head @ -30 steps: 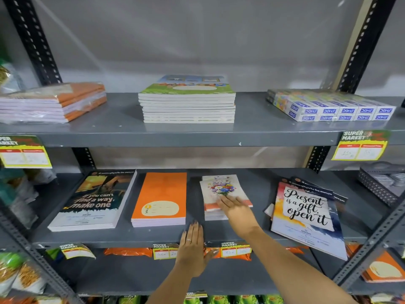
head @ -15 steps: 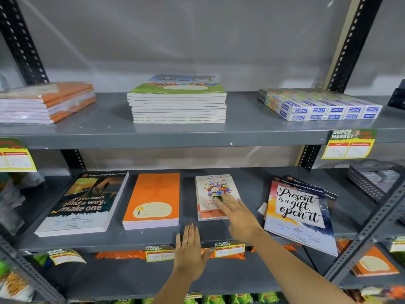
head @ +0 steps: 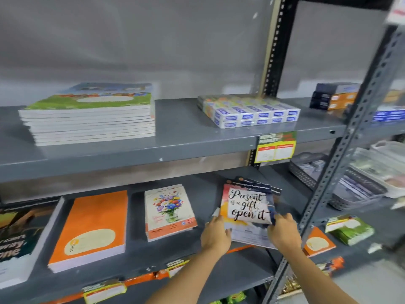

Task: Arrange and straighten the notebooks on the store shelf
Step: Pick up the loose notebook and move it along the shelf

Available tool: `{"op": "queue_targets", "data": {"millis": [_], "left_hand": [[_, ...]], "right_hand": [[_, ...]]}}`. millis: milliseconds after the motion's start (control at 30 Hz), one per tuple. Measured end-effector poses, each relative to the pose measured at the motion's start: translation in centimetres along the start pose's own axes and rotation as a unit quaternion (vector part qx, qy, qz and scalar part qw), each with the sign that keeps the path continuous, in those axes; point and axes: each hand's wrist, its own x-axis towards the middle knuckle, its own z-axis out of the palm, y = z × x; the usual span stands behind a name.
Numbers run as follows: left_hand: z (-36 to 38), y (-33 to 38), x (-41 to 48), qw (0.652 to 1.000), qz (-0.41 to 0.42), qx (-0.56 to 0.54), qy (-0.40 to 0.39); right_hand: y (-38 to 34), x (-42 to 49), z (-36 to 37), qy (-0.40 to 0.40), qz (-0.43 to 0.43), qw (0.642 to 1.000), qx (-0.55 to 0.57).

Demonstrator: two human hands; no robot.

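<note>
On the grey lower shelf point(head: 206, 194) lie several notebook stacks. The "Present is a gift, open it" stack point(head: 247, 205) sits at the right, fanned and askew. My left hand point(head: 215, 235) grips its near left edge and my right hand point(head: 283, 232) grips its near right corner. Left of it lies the flower-cover stack point(head: 168, 210), then the orange stack point(head: 92, 229), then a dark "make one" stack point(head: 15, 244) cut off at the left edge. A tall stack of green-cover notebooks point(head: 89, 115) rests on the upper shelf point(head: 179, 141).
Blue-and-white small boxes point(head: 252, 111) and dark boxes point(head: 333, 96) sit on the upper shelf. A perforated upright post point(head: 341, 154) stands right of my hands. Grey baskets point(head: 350, 185) fill the neighbouring rack. Price tags point(head: 275, 148) hang off shelf edges. An orange notebook point(head: 317, 242) lies lower right.
Both hands left the flower-cover stack and the shelf edge and moved right onto the "Present is a gift" stack. The view swung right. The flower stack now lies squarer.
</note>
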Motion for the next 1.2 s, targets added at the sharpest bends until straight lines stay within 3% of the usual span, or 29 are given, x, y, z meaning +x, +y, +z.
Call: {"op": "queue_targets", "data": {"millis": [67,200,333,467,600,933,1200], "left_hand": [[1.0,0.9,1.9,0.998,-0.051,0.015,-0.028],[2.3,1.4,4.1,0.991,-0.125,0.036,-0.027],[3.2,1.0,4.6,0.989,-0.150,-0.004,-0.014],[2.7,1.1,4.9,0.982,-0.169,-0.052,-0.058],[1.7,1.4,4.7,0.983,-0.159,-0.056,-0.076],[-6.6,-3.4,1.8,0.989,-0.097,-0.099,0.054],[-18.1,-15.6,-4.5,0.975,-0.132,-0.107,0.144]], "right_hand": [[1.5,0.4,0.0,-0.019,0.060,0.998,0.018],[3.1,0.8,0.1,-0.056,0.093,0.990,0.090],[3.2,0.3,-0.3,-0.069,0.124,0.975,0.173],[3.6,0.6,-0.7,-0.058,0.164,0.962,0.212],[4.1,0.8,-1.4,-0.044,0.187,0.923,0.332],[-3.2,-0.7,-2.2,-0.035,0.049,0.910,0.410],[-20.2,-6.5,1.1,-0.081,-0.060,0.907,0.410]]}}
